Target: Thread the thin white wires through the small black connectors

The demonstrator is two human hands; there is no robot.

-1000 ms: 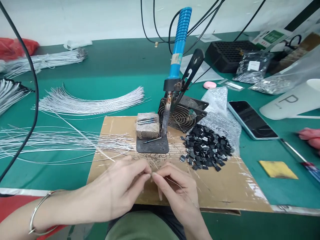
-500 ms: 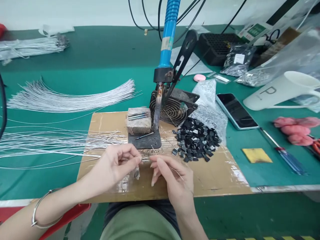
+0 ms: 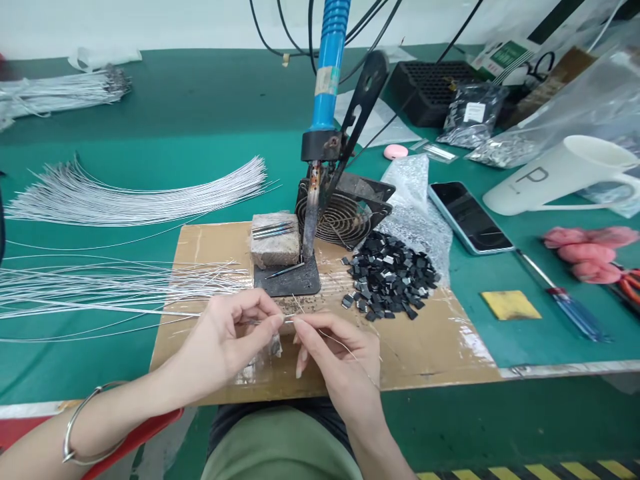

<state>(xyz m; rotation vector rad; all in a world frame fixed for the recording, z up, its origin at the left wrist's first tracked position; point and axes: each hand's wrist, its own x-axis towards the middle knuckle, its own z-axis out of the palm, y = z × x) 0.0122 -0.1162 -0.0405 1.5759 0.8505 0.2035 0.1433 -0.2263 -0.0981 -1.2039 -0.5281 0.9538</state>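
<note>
Over the front of the cardboard sheet [image 3: 435, 347], my left hand [image 3: 227, 337] is closed in a pinch on a thin white wire [image 3: 186, 313], whose length trails away to the left. Its tip [image 3: 289, 319] shows between my two hands. My right hand [image 3: 345, 363] meets it there, thumb and forefinger pressed together. A fine silvery wire [image 3: 347, 350] runs through the right fingers and across that hand, its end poking up above them. Just beyond, the soldering iron [image 3: 311, 213] points down at a dark plate [image 3: 285, 285]. Exactly what the right fingertips pinch is partly hidden.
A block [image 3: 275, 250] with several metal rods stands beside the iron, a fan [image 3: 345, 217] behind. Small black connectors [image 3: 393, 273] are heaped at right. White wires [image 3: 140, 203] lie left. A phone [image 3: 470, 217], mug [image 3: 555, 180], screwdriver [image 3: 575, 313] and yellow sponge [image 3: 510, 305] lie right.
My right hand has shifted slightly left, closer to my left fingertips. The fine wire's end now stands up above the right fingers. The whole view has moved a little.
</note>
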